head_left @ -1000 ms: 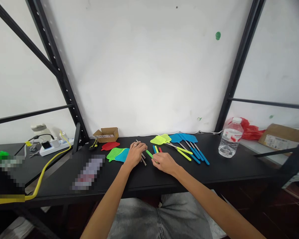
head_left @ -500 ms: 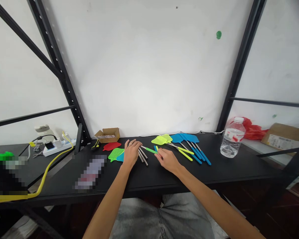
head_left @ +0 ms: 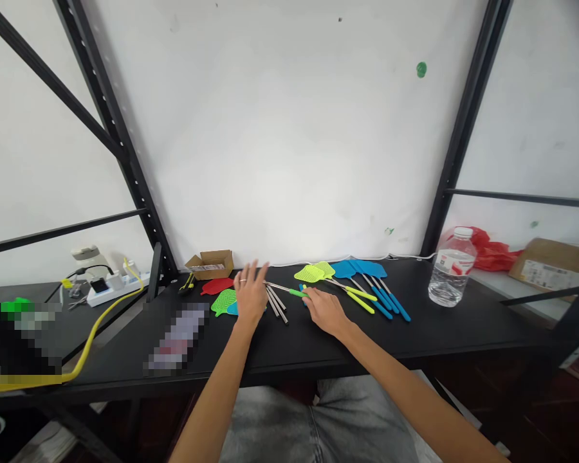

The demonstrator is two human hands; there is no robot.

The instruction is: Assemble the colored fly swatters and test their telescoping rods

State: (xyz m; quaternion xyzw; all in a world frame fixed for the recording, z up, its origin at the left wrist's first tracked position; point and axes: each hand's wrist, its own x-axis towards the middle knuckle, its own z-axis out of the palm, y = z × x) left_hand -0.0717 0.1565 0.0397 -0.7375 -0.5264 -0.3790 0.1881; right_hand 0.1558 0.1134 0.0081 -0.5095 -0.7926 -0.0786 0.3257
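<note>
My left hand (head_left: 251, 294) is raised with fingers spread, holding nothing, over the fly swatter heads on the black table. Beside it are a green perforated swatter head (head_left: 222, 302), a partly covered blue head (head_left: 232, 308) and a red head (head_left: 217, 285). Several bare metal rods (head_left: 276, 305) lie just right of that hand. My right hand (head_left: 325, 310) grips a green handle (head_left: 297, 292) whose thin metal rod (head_left: 277, 285) points left toward my left hand. Small blue and yellow handle ends show by its fingers. Finished-looking yellow-green swatters (head_left: 324, 271) and blue swatters (head_left: 367, 269) lie fanned to the right.
An opened cardboard box (head_left: 212, 263) stands at the back left, by a black-and-yellow tool (head_left: 187, 283). At right is a water bottle (head_left: 452, 267). A power strip (head_left: 118, 288) and yellow cable (head_left: 94, 331) lie at left. Black rack posts (head_left: 456, 141) flank the table.
My left hand has lifted off the rod and spread its fingers. The green handle stays in my right hand, whose fingers lie flatter over it. The view has shifted slightly.
</note>
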